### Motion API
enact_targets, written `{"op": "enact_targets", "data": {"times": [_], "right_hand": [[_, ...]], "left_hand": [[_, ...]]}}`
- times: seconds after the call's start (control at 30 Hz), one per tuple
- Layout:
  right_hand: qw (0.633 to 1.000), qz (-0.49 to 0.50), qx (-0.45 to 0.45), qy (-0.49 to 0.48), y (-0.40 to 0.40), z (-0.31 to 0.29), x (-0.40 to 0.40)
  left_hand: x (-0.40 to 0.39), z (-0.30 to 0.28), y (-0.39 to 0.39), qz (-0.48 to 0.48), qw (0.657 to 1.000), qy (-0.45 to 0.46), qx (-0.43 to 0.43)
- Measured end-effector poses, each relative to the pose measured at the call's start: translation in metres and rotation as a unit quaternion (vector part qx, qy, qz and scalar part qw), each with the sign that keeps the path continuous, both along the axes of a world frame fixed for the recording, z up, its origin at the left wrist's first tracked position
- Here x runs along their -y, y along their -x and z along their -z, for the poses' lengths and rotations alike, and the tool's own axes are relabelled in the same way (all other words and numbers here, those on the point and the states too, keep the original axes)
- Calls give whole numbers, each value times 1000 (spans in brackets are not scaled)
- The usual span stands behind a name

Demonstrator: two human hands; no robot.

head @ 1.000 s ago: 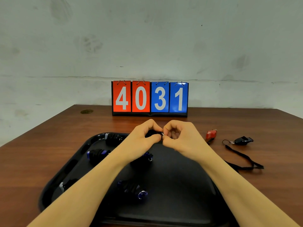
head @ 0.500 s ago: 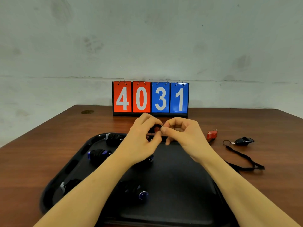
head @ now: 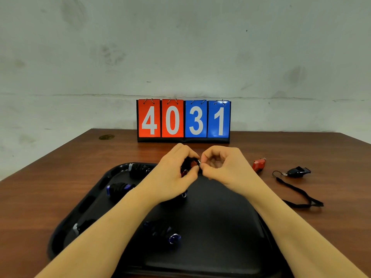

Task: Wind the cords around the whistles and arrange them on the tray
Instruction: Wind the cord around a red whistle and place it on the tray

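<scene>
A red whistle (head: 190, 165) wrapped in black cord is held above the far edge of the black tray (head: 220, 227) by the left hand (head: 172, 177), whose fingers are curled round it, while its metal ring is pinched by the right hand (head: 222, 167). Four wound whistles (head: 120, 188) are laid on the tray. A second red whistle (head: 259, 164) and an unwound black whistle (head: 298, 171) are seen on the table (head: 321, 157), right of the tray.

Looks like a bare recording setup, not anyone's home or shop. A plain brown table (head: 60, 177) is pushed up against a scuffed, stained whitish wall (head: 180, 47), and a flip scoreboard (head: 183, 120) reading 4031 stands at the table's far edge, right against that wall, like a take counter.
</scene>
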State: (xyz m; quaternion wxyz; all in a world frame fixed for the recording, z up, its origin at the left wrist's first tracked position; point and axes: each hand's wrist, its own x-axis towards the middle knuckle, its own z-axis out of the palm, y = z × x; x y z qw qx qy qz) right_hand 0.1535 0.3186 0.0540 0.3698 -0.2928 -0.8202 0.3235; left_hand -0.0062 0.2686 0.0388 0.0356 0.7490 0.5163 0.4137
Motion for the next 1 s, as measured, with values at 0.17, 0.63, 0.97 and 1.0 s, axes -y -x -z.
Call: {"op": "enact_targets", "data": {"times": [0.17,0.63,0.97,1.0], "right_hand": [[995,81,16,-63,4,5,-3],[997,54,-35,-51,1,4,-9],[996,14,-78,-38,4,7,-9],[996,10,-87,-34,4,8,-10]], "left_hand": [[-2,2,-3,4,999,28,-46],[1,-2,-3,-55,997,61,-5],[1,-1,-2,-48,996,62,33],[1,-1,-2,-47,996,62,38]]}}
